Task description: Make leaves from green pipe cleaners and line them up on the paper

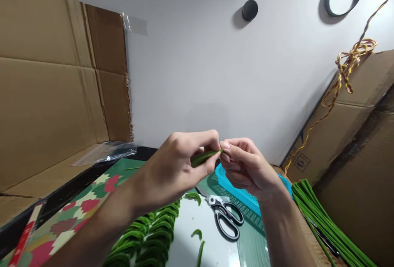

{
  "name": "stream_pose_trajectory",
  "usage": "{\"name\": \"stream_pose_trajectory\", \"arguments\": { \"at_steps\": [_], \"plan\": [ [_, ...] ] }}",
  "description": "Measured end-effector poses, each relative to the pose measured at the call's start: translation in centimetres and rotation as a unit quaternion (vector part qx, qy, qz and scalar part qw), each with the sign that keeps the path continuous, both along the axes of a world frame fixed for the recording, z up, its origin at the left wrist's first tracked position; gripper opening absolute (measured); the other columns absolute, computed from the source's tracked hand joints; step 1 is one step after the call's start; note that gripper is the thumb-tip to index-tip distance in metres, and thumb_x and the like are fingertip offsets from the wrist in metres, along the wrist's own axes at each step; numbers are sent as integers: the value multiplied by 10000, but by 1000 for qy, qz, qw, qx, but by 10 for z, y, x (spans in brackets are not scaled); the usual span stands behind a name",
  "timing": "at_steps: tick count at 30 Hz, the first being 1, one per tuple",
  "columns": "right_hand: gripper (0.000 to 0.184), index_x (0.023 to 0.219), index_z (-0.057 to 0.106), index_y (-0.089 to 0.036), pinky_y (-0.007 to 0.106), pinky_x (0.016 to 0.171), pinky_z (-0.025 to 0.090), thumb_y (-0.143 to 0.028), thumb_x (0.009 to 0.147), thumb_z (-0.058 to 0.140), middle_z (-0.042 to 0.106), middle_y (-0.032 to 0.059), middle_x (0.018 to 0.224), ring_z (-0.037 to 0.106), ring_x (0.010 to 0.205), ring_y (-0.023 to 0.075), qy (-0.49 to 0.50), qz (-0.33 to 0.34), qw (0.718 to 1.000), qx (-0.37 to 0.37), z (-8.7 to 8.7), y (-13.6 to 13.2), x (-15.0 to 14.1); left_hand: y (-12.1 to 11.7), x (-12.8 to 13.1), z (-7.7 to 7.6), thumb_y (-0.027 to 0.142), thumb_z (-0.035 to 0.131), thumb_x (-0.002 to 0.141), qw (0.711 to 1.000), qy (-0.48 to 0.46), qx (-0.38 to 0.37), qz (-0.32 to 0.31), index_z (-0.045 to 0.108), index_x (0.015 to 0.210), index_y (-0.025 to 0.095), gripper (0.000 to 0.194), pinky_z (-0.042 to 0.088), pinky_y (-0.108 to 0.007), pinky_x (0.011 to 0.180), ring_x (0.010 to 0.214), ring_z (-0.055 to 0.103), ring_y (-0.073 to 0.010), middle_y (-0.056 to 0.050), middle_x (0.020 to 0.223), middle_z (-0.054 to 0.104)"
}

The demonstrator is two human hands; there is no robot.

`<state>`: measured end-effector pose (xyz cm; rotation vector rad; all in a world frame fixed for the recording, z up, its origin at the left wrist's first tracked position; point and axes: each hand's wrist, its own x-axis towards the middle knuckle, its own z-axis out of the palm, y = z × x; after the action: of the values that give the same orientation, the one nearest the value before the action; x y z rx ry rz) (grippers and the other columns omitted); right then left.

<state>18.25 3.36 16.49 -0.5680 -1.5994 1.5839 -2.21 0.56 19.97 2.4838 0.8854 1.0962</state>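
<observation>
Both hands are raised close together above the work surface. My left hand (187, 156) is closed around a green fuzzy leaf-like piece (201, 158), apparently of chenille stem, and its fingers partly cover it. At the piece's right end, my right hand (243, 160) pinches the tip between thumb and forefinger. Below them, black-and-grey scissors (226, 217) lie with their blades partly spread. Rows of curved green chenille pieces (150, 234) rest under my left forearm. Small loose green bits (197, 233) lie on a white sheet (184, 250) beside them.
A blue basket (240, 189) stands behind my right hand. Long green chenille stems (329, 222) lie bundled at the right. Cardboard walls (55, 74) close in the left, with another cardboard box (363, 144) at right. Twisted wire (351, 60) hangs there. A red strip (26, 234) lies lower left.
</observation>
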Motion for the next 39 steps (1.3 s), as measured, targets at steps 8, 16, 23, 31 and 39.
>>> {"name": "stream_pose_trajectory", "arguments": {
  "at_steps": [8, 16, 23, 31, 39],
  "plan": [
    [420, 752, 506, -219, 208, 387, 287, -526, 998, 655, 411, -77, 625, 365, 475, 65, -50, -138, 970, 191, 1, 0, -4, 13, -2, -3, 276, 582, 1027, 1000, -15, -12, -5, 653, 961, 204, 120, 456, -244, 636, 703, 584, -134, -5, 831, 660],
    [197, 902, 638, -213, 256, 608, 475, -285, 1077, 585, 613, -19, 758, 557, 646, 98, -162, -331, 789, 492, -4, 1, 3, 28, 6, -9, 492, 635, 1014, 941, -199, -268, -53, 637, 840, 180, 357, 315, -183, 378, 423, 461, -72, 55, 592, 497],
    [89, 985, 676, -224, 264, 623, 529, -204, 1053, 624, 654, -12, 824, 635, 666, 104, -92, -347, 770, 527, -8, 5, 4, 32, 10, -17, 404, 703, 1003, 861, -263, -402, -168, 658, 852, 169, 283, 292, -119, 335, 376, 429, -8, 66, 669, 506],
    [172, 819, 711, -199, 245, 532, 492, -197, 991, 705, 640, -30, 669, 596, 552, 86, 13, -326, 823, 464, -7, 2, 0, 24, 19, -19, 319, 670, 1023, 850, -283, -396, -200, 622, 861, 167, 227, 240, -126, 333, 367, 374, -2, 73, 649, 545],
    [318, 628, 707, -164, 201, 301, 219, -338, 847, 859, 493, -59, 464, 331, 339, 38, 54, -195, 965, 167, 4, -3, 5, 13, 16, -20, 65, 530, 1033, 957, 58, 283, 10, 646, 899, 151, 197, 375, -279, 572, 630, 423, -114, 14, 773, 545]
  ]
}}
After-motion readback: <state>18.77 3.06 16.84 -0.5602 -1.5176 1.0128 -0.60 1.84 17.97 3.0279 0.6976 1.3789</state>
